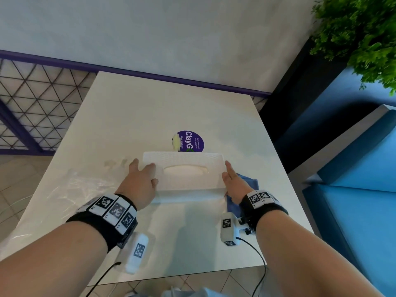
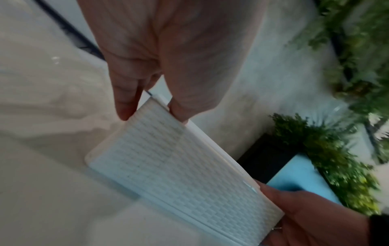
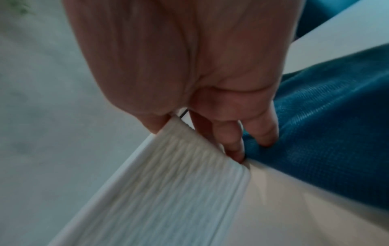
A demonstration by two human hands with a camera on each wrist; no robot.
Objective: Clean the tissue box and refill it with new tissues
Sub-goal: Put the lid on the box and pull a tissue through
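Observation:
A white tissue box (image 1: 188,187) with a woven texture and an oval slot on top lies flat on the white table (image 1: 150,114). My left hand (image 1: 145,172) grips its left end, thumb on top and fingers down the side. My right hand (image 1: 228,172) grips the right end the same way. In the left wrist view the left hand (image 2: 152,113) pinches the box (image 2: 174,168) at its far corner. In the right wrist view the right hand (image 3: 194,141) clasps the box (image 3: 168,191), its fingers against a blue cloth (image 3: 336,133).
The blue cloth (image 1: 248,181) lies on the table under my right hand. A crumpled clear plastic wrapper (image 1: 85,189) lies at the left. A purple round sticker (image 1: 190,141) sits just behind the box. A blue bench (image 1: 353,189) and a green plant (image 1: 364,28) stand at the right.

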